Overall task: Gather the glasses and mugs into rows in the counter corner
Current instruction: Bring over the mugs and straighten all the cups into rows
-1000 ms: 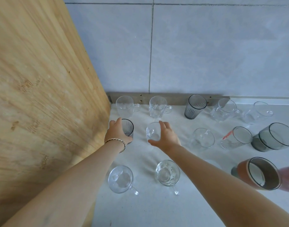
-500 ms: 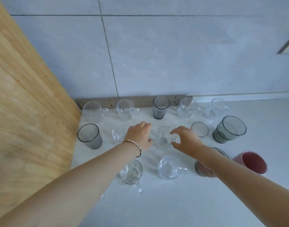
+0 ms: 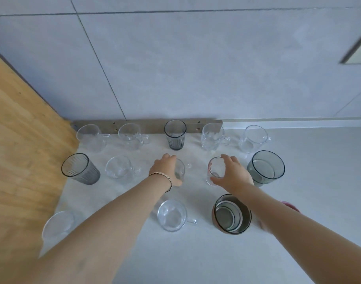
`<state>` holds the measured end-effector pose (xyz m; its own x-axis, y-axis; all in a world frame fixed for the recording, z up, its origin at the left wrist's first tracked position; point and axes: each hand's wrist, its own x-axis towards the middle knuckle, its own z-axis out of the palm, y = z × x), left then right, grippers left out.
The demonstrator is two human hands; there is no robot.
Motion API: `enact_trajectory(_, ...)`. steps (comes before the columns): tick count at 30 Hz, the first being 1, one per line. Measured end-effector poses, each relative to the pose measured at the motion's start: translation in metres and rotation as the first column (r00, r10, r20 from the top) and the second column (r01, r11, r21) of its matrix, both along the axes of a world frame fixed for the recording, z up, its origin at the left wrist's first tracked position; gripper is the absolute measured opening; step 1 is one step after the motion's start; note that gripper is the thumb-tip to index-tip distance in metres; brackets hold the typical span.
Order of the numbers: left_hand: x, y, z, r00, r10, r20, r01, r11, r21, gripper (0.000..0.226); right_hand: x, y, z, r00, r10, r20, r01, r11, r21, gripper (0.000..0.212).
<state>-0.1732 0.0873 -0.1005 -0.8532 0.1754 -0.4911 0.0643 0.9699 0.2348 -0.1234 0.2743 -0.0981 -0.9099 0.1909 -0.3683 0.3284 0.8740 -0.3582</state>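
Glasses and mugs stand in rough rows on the white counter (image 3: 196,253) by the wooden side panel (image 3: 21,140). My left hand (image 3: 165,171) is wrapped around a clear glass mug (image 3: 181,171) in the middle row. My right hand (image 3: 231,174) grips a clear glass with a red mark (image 3: 215,168) just to its right. The back row along the wall holds several clear mugs and a grey ribbed tumbler (image 3: 174,135). At the left of the middle row stand another grey tumbler (image 3: 80,169) and a clear mug (image 3: 119,169).
A large grey glass (image 3: 265,168) stands right of my right hand. Nearer me are a clear mug (image 3: 172,215), a brown cup (image 3: 231,214), a clear mug (image 3: 58,224) by the panel, and a pink mug (image 3: 291,206) mostly hidden by my right arm.
Both hands moved right from the grey tumbler and mug near the panel. My left hand closed on the middle clear mug and my right hand on the red-marked glass. The view shifted right.
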Motion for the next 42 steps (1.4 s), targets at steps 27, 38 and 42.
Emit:
enact_trajectory(27,-0.005,0.000,-0.003,0.965,-0.252,-0.067,0.242,0.962,-0.127,0.080,0.023,0.016,0.009,0.995,-0.097,-0.006,0.097,0.995,0.008,0.081)
enact_trajectory(38,0.053,0.039,0.029,0.978,-0.199,-0.058,0.196,0.979,-0.054,0.023,0.022,0.104,0.036,0.992,-0.120,0.023,0.116,0.984,0.137,0.084)
enact_trajectory(42,0.065,0.039,0.026,0.999,-0.051,-0.015,0.050,0.997,-0.064,0.011,0.011,0.106,0.016,0.996,-0.055,0.064,0.045,0.989,0.143,0.095)
